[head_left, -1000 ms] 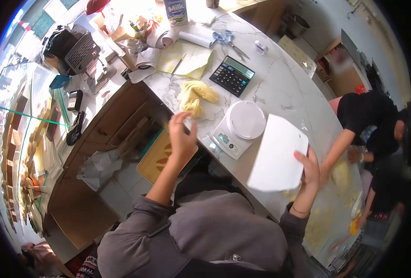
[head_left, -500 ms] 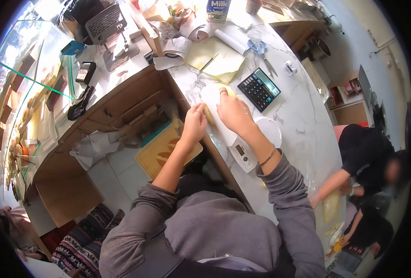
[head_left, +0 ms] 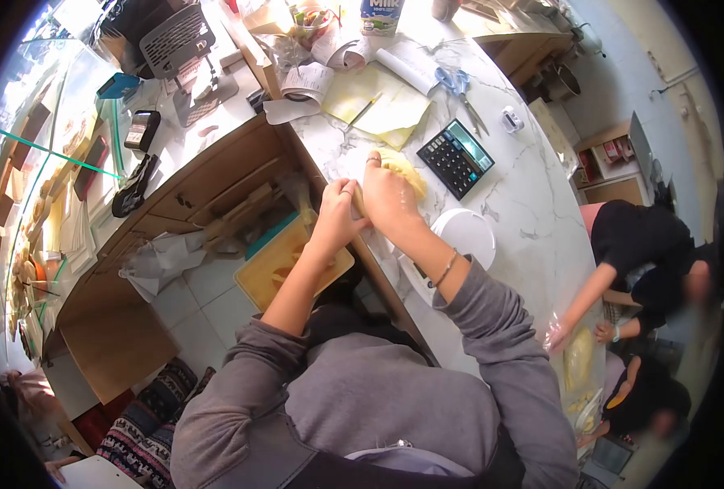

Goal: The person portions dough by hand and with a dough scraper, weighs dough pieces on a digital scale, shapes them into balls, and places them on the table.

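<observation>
My left hand (head_left: 335, 218) is closed around a slim, pale yellow piece of dough (head_left: 358, 198) at the counter's edge. My right hand (head_left: 390, 197) is beside it, fingers curled down against the same piece; its fingertips are mostly hidden. Just beyond my right hand lies a larger mound of yellow dough (head_left: 407, 172), partly covered by the hand. A white kitchen scale (head_left: 466, 236) with a round top stands under my right forearm. Below the counter edge, a yellow tray (head_left: 252, 273) holds several shaped pieces of dough, partly hidden by my left arm.
A black calculator (head_left: 455, 160), blue-handled scissors (head_left: 457, 84), a pen (head_left: 363, 112) on yellow paper and a milk pack (head_left: 381, 16) are on the marble counter. At the right, a co-worker's hand (head_left: 556, 336) touches a clear plastic bag with yellow contents (head_left: 578, 363).
Both hands have shifted slightly left, my right hand closer to my left. More of the dough mound shows beyond my right hand. The co-worker's hand now lifts some clear plastic.
</observation>
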